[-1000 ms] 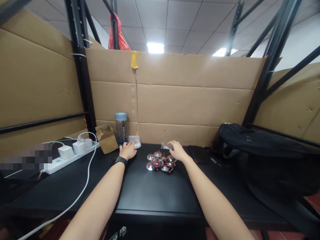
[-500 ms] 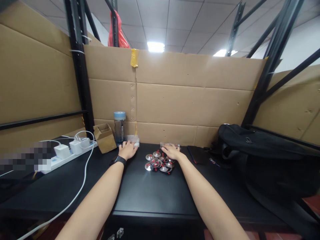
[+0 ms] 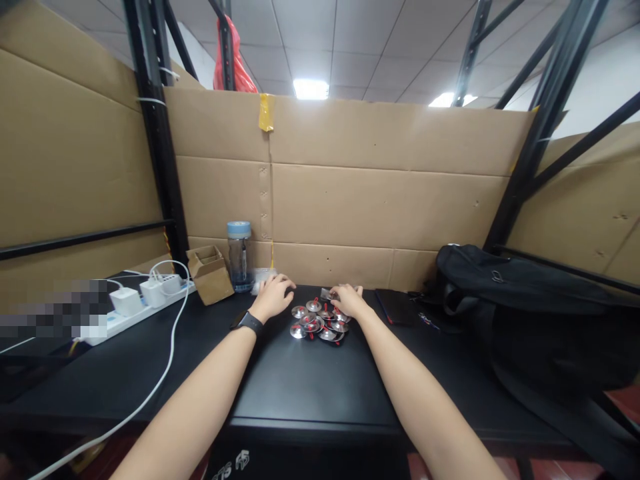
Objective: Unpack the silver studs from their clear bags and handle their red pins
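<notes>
A pile of small silver finger cymbals (image 3: 313,325) with red loops lies on the black table in front of me. My left hand (image 3: 274,295) hovers just left of the pile, fingers apart and nothing in them; a dark watch is on that wrist. Behind it, partly covered, is a clear plastic bag (image 3: 259,279). At the pile's back right edge, my right hand (image 3: 349,300) has its fingers curled over a small clear plastic packet (image 3: 325,293). Most of that packet is hidden by the hand.
A blue-lidded bottle (image 3: 240,257) and an open cardboard box (image 3: 210,275) stand at the back left. Further left lies a white power strip (image 3: 145,310) with chargers and a cable. A dark flat pouch (image 3: 396,307) and a black backpack (image 3: 540,313) are on the right. Cardboard walls the back.
My left hand has shifted right, off the plastic bag and towards the pile. My right hand has curled its fingers over the plastic packet.
</notes>
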Tool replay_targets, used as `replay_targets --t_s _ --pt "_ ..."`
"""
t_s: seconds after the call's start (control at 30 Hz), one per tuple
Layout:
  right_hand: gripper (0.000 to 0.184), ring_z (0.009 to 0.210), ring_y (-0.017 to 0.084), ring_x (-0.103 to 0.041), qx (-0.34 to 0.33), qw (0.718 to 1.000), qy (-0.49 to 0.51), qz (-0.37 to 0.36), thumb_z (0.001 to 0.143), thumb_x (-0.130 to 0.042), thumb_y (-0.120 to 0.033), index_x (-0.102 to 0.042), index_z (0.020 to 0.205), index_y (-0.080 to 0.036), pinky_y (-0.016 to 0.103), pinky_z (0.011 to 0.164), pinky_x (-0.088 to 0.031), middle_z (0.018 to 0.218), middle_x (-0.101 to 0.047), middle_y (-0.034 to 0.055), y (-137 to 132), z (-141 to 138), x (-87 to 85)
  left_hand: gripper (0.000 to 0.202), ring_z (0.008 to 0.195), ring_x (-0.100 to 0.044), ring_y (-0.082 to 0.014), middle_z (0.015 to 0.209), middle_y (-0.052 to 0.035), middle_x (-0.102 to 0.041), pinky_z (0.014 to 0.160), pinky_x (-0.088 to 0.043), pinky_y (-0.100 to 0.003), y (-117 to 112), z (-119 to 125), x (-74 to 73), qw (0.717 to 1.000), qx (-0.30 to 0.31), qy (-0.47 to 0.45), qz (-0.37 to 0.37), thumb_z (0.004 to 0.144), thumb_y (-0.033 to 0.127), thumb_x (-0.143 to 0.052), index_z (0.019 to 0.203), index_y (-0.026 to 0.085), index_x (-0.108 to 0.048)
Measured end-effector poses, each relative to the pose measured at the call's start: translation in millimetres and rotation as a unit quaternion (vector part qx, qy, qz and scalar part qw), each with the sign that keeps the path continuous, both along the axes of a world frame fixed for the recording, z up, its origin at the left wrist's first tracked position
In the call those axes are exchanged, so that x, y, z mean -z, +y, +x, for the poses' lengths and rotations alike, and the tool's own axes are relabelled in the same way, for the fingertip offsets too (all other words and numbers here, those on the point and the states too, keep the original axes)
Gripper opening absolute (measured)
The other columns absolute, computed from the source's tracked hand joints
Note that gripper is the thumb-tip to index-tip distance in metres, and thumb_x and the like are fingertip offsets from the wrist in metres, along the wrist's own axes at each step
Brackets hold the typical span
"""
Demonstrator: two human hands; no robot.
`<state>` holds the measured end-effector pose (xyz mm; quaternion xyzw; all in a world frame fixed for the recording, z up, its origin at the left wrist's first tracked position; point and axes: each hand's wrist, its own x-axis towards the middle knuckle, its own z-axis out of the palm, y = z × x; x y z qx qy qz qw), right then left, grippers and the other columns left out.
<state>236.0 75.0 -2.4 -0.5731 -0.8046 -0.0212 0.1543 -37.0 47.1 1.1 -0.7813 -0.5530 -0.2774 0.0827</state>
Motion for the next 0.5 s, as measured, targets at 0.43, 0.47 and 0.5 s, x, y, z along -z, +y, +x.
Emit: replay_targets --t_s 0.43,0.47,0.5 --pt "0.025 0.099 0.023 -0.06 -0.027 0.987 0.081 0.136 0.098 -0.05 -0.03 -0.074 0.1 -0.024 0.04 0.091 -0.022 0.101 -0.076 0.0085 -42.8 -10.5 -47.4 0.031 0.112 -0.056 -0.024 0.12 -0.0057 -0.065 0.101 -0.041 -0.04 -21.8 33.9 -15.4 0.975 0.168 -0.142 0.026 0.097 0.039 -0.05 0.121 0.027 -0.066" --pt "0.023 0.098 0.022 -0.061 -0.044 0.985 0.092 0.14 0.097 -0.051 -0.03 -0.074 0.098 -0.025 0.039 0.09 -0.022 0.1 -0.076 0.0073 -47.8 -13.0 -50.9 0.031 0.111 -0.056 -0.0233 0.118 -0.0054 -0.065 0.101 -0.042 -0.039 -24.9 37.1 -17.6 0.971 0.187 -0.147 0.027 0.098 0.041 -0.049 0.119 0.027 -0.067" --pt "0.022 0.097 0.021 -0.061 -0.055 0.983 0.103 0.141 0.096 -0.053 -0.03 -0.074 0.096 -0.025 0.038 0.089 -0.023 0.1 -0.076 0.0063 -52.1 -15.4 -53.6 0.031 0.11 -0.057 -0.023 0.116 -0.0052 -0.065 0.1 -0.042 -0.039 -27.8 39.9 -19.5 0.968 0.201 -0.146 0.027 0.098 0.043 -0.048 0.115 0.028 -0.07"
